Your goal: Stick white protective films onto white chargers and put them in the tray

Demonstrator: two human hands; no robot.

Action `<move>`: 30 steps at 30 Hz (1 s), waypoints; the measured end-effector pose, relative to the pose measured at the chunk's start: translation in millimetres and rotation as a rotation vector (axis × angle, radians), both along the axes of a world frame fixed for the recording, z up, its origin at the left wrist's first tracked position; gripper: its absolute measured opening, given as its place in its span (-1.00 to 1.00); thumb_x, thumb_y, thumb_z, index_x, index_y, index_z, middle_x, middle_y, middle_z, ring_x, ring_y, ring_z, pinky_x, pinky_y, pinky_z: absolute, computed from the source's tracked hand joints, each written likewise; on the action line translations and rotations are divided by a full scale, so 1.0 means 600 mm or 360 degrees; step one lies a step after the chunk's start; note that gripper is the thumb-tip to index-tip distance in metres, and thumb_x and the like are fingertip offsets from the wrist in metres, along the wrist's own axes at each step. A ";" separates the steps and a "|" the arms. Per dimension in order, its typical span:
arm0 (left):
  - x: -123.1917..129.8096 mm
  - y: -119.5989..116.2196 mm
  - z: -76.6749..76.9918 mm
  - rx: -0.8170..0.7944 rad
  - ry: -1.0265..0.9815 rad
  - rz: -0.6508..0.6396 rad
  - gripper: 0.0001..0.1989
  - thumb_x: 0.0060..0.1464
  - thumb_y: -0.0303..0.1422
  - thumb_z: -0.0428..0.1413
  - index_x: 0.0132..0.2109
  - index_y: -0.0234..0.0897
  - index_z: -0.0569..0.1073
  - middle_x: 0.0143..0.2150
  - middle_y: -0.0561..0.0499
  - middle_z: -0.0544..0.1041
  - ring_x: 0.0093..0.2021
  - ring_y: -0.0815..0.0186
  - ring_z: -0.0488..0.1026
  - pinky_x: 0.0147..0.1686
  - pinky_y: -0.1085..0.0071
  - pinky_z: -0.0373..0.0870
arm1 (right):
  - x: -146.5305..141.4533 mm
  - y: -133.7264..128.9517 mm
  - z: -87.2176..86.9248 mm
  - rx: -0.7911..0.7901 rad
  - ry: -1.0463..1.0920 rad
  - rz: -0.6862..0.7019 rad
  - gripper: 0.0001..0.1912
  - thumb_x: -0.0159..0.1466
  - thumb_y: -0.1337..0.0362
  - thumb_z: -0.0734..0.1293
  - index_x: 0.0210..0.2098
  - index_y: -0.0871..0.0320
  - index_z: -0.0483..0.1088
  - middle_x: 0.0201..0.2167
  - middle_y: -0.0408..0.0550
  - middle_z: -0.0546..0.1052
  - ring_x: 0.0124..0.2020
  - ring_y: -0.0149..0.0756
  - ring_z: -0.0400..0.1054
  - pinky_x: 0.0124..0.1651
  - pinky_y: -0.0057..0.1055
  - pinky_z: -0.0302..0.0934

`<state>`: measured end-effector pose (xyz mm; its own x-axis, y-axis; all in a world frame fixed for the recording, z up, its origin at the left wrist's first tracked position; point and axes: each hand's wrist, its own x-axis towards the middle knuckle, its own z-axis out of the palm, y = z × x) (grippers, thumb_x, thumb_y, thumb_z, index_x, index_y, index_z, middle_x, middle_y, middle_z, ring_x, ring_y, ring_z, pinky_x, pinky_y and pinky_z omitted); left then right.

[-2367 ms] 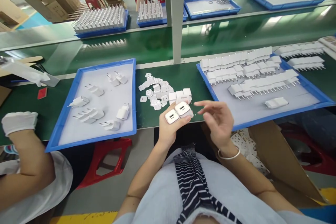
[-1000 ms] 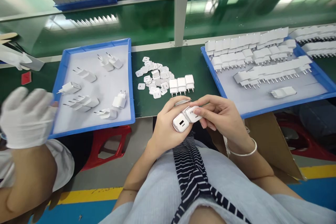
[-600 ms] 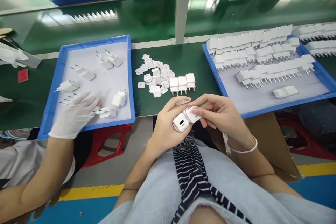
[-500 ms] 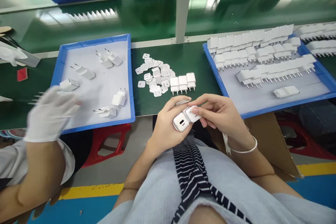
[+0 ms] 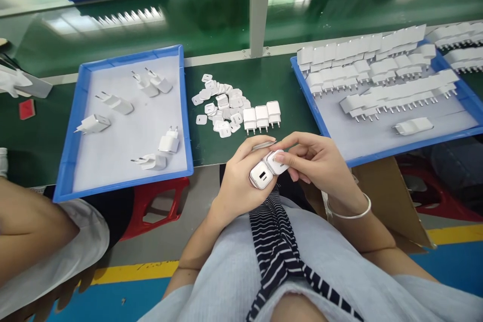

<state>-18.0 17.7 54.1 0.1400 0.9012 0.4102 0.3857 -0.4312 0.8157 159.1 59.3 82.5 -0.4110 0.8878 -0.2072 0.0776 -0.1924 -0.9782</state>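
My left hand (image 5: 241,176) is wrapped round white chargers (image 5: 261,175), their port faces turned up toward me; one shows a dark slot. My right hand (image 5: 315,163) pinches the face of the second charger (image 5: 277,161) beside it, thumb on top, and touches my left fingers. A thin white piece lies along my left index finger. Beyond my hands, three white chargers (image 5: 261,117) stand side by side on the green table (image 5: 211,153). To their left lies a loose pile of small white caps (image 5: 226,105).
A blue tray (image 5: 190,110) at left holds several scattered chargers; another blue tray (image 5: 311,105) at right holds rows of them. A post (image 5: 259,10) rises behind. A co-worker's arm (image 5: 33,231) is at far left.
The co-worker's gloved hand has left the left tray, and a charger there now lies uncovered. My hands keep the same hold, while the view has shifted slightly.
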 end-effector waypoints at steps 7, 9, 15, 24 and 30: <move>0.002 -0.001 0.002 -0.0018 0.0040 0.0024 -0.66 0.09 -0.49 0.25 0.04 -0.23 0.53 0.11 -0.14 0.52 0.06 0.17 0.55 0.05 0.21 0.58 | 0.002 0.000 0.000 -0.0028 0.0004 0.0021 -0.78 0.21 0.19 0.54 -0.28 0.18 0.52 -0.76 -0.28 0.40 -0.78 -0.57 0.09 -0.71 -0.57 -0.08; 0.002 -0.001 0.002 -0.0002 0.0051 0.0021 -0.67 0.09 -0.50 0.25 0.03 -0.24 0.53 0.10 -0.14 0.53 0.05 0.18 0.55 0.05 0.23 0.58 | 0.002 0.000 -0.002 -0.0025 0.0010 0.0032 -0.77 0.21 0.17 0.53 -0.27 0.17 0.51 -0.76 -0.29 0.39 -0.78 -0.57 0.09 -0.71 -0.57 -0.07; 0.000 0.000 0.003 0.0022 0.0065 0.0006 -0.62 0.09 -0.51 0.24 0.07 -0.22 0.51 0.11 -0.14 0.52 0.07 0.16 0.54 0.08 0.20 0.57 | 0.001 0.000 -0.005 -0.0031 0.0039 0.0000 -0.67 0.20 0.13 0.55 -0.21 0.12 0.39 -0.76 -0.32 0.40 -0.78 -0.54 0.10 -0.70 -0.57 -0.07; 0.004 0.002 0.000 0.0028 0.0024 0.0026 -0.64 0.09 -0.48 0.26 0.06 -0.23 0.53 0.10 -0.14 0.52 0.07 0.17 0.55 0.08 0.20 0.56 | 0.000 -0.001 -0.006 0.0003 0.0064 -0.0022 -0.62 0.20 0.08 0.54 -0.27 0.08 0.29 -0.76 -0.36 0.36 -0.76 -0.53 0.08 -0.68 -0.56 -0.09; 0.007 -0.001 0.002 -0.0052 -0.0141 0.0114 -0.65 0.05 -0.45 0.33 0.01 -0.20 0.56 0.08 -0.11 0.55 0.06 0.17 0.55 0.07 0.19 0.56 | -0.011 -0.010 -0.022 0.0172 0.0024 -0.0091 -0.63 0.20 0.06 0.54 -0.28 0.09 0.31 -0.74 -0.43 0.13 -0.71 -0.54 0.00 -0.60 -0.52 -0.15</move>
